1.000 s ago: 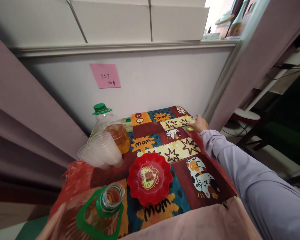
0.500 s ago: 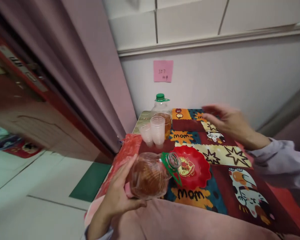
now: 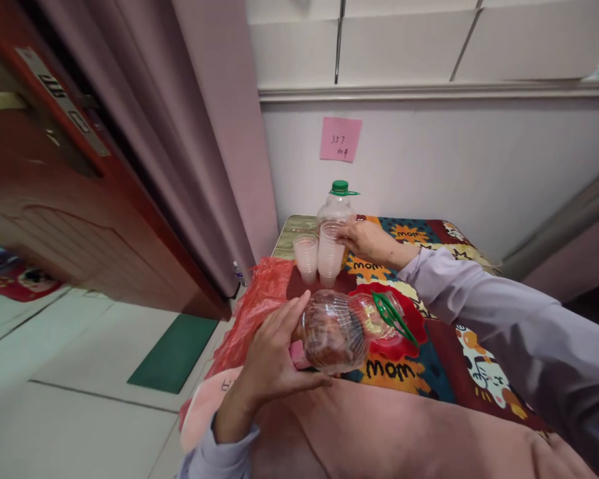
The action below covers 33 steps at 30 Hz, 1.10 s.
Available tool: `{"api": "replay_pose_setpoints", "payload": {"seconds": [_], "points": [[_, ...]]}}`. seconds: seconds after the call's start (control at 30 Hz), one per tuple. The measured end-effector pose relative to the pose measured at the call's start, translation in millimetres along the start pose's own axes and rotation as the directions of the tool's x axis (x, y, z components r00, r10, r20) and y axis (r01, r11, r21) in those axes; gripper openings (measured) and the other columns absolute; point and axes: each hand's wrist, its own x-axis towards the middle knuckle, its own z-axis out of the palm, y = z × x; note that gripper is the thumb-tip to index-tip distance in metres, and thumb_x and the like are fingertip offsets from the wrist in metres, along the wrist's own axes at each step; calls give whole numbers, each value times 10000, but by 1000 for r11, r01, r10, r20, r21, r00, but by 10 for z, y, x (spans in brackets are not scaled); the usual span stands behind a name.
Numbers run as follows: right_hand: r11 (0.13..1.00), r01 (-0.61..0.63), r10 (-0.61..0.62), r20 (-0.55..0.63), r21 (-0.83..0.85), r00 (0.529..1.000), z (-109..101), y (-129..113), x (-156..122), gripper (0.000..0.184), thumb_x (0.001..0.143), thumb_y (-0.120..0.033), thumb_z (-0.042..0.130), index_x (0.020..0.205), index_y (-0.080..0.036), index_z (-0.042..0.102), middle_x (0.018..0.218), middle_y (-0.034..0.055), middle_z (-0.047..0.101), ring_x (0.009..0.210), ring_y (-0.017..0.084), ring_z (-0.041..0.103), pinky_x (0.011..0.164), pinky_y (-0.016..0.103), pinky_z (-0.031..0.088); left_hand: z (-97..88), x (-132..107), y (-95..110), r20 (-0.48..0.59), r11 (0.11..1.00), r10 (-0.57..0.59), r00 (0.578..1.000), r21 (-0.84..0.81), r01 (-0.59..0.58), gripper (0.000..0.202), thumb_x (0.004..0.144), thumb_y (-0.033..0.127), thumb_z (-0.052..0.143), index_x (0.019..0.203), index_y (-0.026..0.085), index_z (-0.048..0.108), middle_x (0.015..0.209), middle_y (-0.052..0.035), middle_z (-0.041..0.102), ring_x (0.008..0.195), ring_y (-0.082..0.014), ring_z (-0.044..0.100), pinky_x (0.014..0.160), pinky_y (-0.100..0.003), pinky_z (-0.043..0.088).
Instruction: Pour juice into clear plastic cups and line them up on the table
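Observation:
My left hand (image 3: 274, 359) is wrapped round the base end of a clear ribbed plastic bottle (image 3: 332, 332). The bottle lies tilted with its neck pointing right, over a red scalloped plate (image 3: 414, 316), and a green carrying ring (image 3: 394, 318) hangs at its neck. Something pink (image 3: 298, 354) shows between my palm and the bottle. My right hand (image 3: 367, 241) pinches the rim of the taller stack of clear plastic cups (image 3: 330, 263). Left of it stands a shorter stack of cups (image 3: 306, 258). Behind them a second bottle (image 3: 338, 211) stands upright with a green cap.
A patterned cloth (image 3: 394, 369) with cartoon prints covers the table, and a crumpled red plastic bag (image 3: 259, 293) lies along its left side. A pink note (image 3: 340, 140) is stuck to the wall. At left are a curtain (image 3: 180, 133) and a brown door (image 3: 130, 233).
My right hand has come in from the right to the taller cup stack. The bottle in my left hand has turned so its neck points farther right over the plate. The view has shifted slightly.

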Motion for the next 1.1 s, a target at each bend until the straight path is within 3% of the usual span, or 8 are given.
{"api": "replay_pose_setpoints", "payload": {"seconds": [0.1, 0.33, 0.5, 0.63, 0.73, 0.87, 0.97, 1.1], "points": [[997, 61, -58, 43, -54, 997, 15, 77, 41, 180, 1028, -192, 665, 966, -225, 831, 1041, 87, 837, 954, 258, 757, 924, 392, 577, 9, 9, -4, 9, 1000, -15, 1000, -8, 15, 1317, 750, 919, 812, 1790, 274, 327, 1772, -188, 518, 1578, -442, 569, 1299, -667, 477], [996, 85, -82, -105, 25, 991, -24, 118, -5, 118, 937, -302, 882, 894, -214, 815, 930, 54, 801, 821, 204, 702, 808, 338, 529, -2, 19, -33, -33, 999, 29, 999, -19, -30, 1329, 749, 853, 873, 1810, 332, 264, 1771, -172, 527, 1569, -438, 580, 1280, -659, 498], [991, 122, -96, -375, 46, 922, -552, -84, -189, 267, 1042, -441, 780, 915, -209, 807, 926, 55, 803, 782, 183, 681, 760, 323, 509, -27, 14, -45, -49, 999, 32, 998, -26, -33, 1319, 744, 834, 891, 1803, 325, 291, 1760, -171, 542, 1560, -431, 591, 1279, -640, 504], [998, 62, -55, -538, -5, 841, -916, -199, -746, 296, 1076, -477, 726, 939, -222, 789, 947, 66, 804, 768, 190, 681, 749, 340, 528, -29, 14, -83, -56, 998, -13, 998, -65, 9, 1301, 738, 820, 905, 1783, 273, 357, 1762, -193, 532, 1582, -438, 565, 1312, -625, 467], [1000, -24, 27, -479, 13, 877, -691, -155, -1373, 247, 1063, -431, 737, 902, -246, 764, 937, 64, 812, 836, 220, 729, 761, 348, 554, -32, 34, -113, -31, 991, -50, 998, -125, 46, 1299, 731, 807, 917, 1778, 265, 371, 1778, -181, 515, 1600, -429, 546, 1337, -612, 435], [977, -180, 206, -282, 117, 937, 50, -33, -2074, 189, 1059, -344, 689, 906, -245, 740, 973, 78, 822, 844, 235, 763, 779, 362, 587, -26, 66, -145, -52, 985, -84, 995, -157, 75, 1298, 690, 814, 933, 1747, 248, 437, 1767, -174, 532, 1594, -440, 548, 1335, -610, 436], [955, -275, 293, -207, 114, 933, 469, 17, -2276, 198, 1074, -320, 644, 923, -241, 746, 1049, 103, 820, 902, 256, 779, 814, 384, 609, -17, 80, -147, -87, 983, -117, 989, -153, 103, 1316, 655, 836, 935, 1724, 220, 480, 1745, -188, 556, 1590, -455, 547, 1323, -610, 453], [957, -280, 288, -187, 71, 939, 669, 38, -2262, 179, 1082, -294, 637, 967, -236, 761, 1189, 130, 817, 988, 265, 792, 846, 382, 626, -19, 104, -128, -73, 977, -148, 986, -167, 135, 1335, 644, 842, 936, 1729, 212, 479, 1754, -198, 539, 1608, -451, 525, 1334, -607, 434]]}}
